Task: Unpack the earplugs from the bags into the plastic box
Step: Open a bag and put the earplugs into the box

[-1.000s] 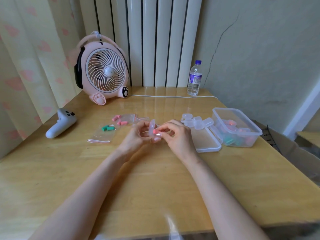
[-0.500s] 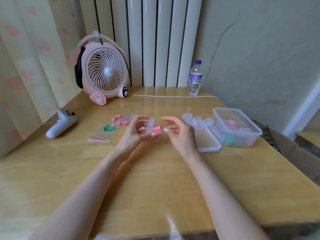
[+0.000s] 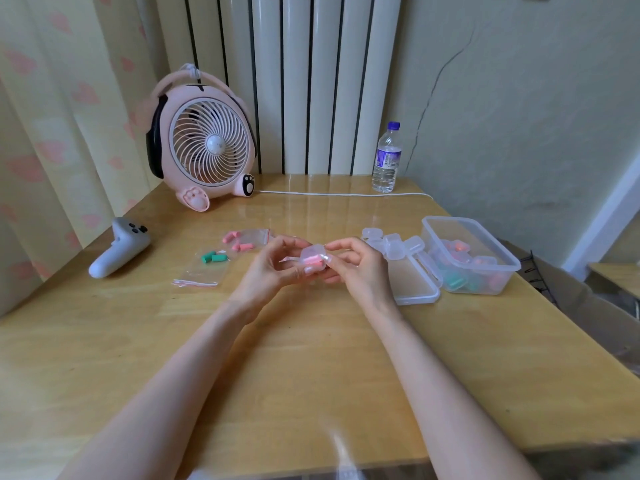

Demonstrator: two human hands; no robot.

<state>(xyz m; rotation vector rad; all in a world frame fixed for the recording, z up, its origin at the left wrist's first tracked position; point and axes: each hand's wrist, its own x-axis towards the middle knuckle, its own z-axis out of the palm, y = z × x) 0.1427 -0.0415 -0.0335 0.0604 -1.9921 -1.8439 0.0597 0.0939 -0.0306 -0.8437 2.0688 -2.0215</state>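
Just above the middle of the frame, a small clear case (image 3: 313, 258) is held off the table between both hands, and pink earplugs (image 3: 310, 261) show through its wall. The left hand (image 3: 273, 273) pinches the case from the left, thumb and fingertips curled onto it. The right hand (image 3: 360, 271) pinches it from the right, fingers bent and closed on its edge. Whether the case lid is fully down, I cannot tell.

To the right, a cluster of empty clear cases (image 3: 393, 244) sits on the upper end of a flat lid (image 3: 415, 287). That lid lies against the left side of the plastic box (image 3: 512, 269), which holds more small cases with pink and green inside.

To the left of the hands lie 2 zip bags. The upper bag (image 3: 256, 235) has loose pink earplugs (image 3: 242, 247) at its left end. The lower bag (image 3: 204, 275) has green earplugs (image 3: 214, 257) at its top end. I cannot tell whether either set is inside its bag.

Further left rests a white controller (image 3: 117, 249). In the upper left of the frame a pink fan (image 3: 204, 147) stands on the wooden table (image 3: 311, 375), with a white cable (image 3: 346, 194) running right, past a water bottle (image 3: 387, 159).
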